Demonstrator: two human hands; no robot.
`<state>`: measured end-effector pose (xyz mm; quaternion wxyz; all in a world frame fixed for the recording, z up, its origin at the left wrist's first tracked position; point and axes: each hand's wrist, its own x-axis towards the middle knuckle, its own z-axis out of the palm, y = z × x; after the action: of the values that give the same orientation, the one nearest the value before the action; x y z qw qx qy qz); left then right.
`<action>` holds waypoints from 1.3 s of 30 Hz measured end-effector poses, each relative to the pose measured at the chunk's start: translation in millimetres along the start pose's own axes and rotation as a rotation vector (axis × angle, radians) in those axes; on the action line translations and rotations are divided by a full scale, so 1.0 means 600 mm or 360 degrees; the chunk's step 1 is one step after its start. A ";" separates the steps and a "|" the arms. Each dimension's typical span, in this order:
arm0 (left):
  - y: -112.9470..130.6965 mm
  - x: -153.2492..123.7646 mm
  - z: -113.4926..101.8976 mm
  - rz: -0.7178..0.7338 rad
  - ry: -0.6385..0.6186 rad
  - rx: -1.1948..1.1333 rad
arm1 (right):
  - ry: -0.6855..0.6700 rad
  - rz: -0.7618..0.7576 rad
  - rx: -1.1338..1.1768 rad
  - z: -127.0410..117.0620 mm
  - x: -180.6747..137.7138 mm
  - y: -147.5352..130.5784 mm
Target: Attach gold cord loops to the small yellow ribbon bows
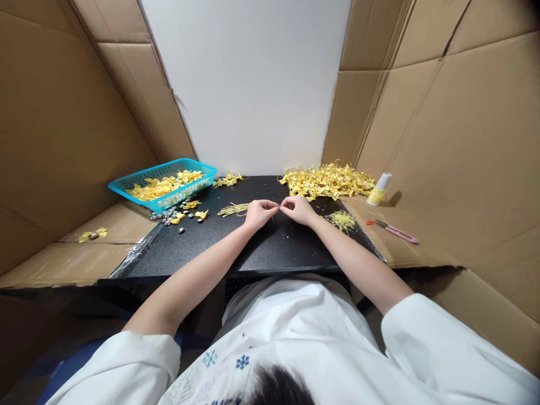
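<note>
My left hand (259, 213) and my right hand (297, 209) meet over the middle of the black table (253, 253), fingertips pinched together on something tiny I cannot make out. A small bundle of thin gold strands (233, 210) lies just left of my left hand. A large heap of yellow ribbon pieces (328, 181) sits behind my right hand. A small tuft of gold thread (342, 220) lies to the right of my right forearm.
A turquoise basket (165, 184) with yellow bows stands at the back left, with small bows and silver beads (179, 215) scattered before it. A spool of yellow thread (378, 189) and pink scissors (395, 231) lie on cardboard at right. Cardboard walls enclose both sides.
</note>
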<state>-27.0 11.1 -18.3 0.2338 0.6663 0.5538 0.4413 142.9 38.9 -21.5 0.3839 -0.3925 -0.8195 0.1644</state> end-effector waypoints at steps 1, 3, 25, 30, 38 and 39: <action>-0.001 0.001 0.000 0.0005 -0.0002 0.0006 | 0.0009 -0.0007 -0.0018 0.000 0.000 0.000; -0.004 0.003 0.001 0.0013 -0.0012 -0.0010 | 0.0030 -0.0007 -0.0040 0.001 0.001 0.001; -0.012 0.016 0.007 -0.0260 -0.0165 -0.0597 | 0.0112 0.0157 -0.0064 0.005 0.003 0.008; -0.015 0.020 0.005 -0.0290 -0.0311 -0.0664 | 0.0131 0.0140 -0.0030 0.006 0.003 0.008; -0.018 0.023 0.004 -0.0333 -0.0363 -0.0793 | 0.0295 0.0165 0.0143 -0.001 0.002 -0.007; -0.017 0.023 0.004 -0.0343 -0.0345 -0.0808 | 0.0337 0.0162 0.0175 -0.002 0.002 -0.008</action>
<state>-30.3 27.4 -23.1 0.4963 0.5670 0.4651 0.4647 140.8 36.7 -17.1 0.4803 -0.4271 -0.7432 0.1860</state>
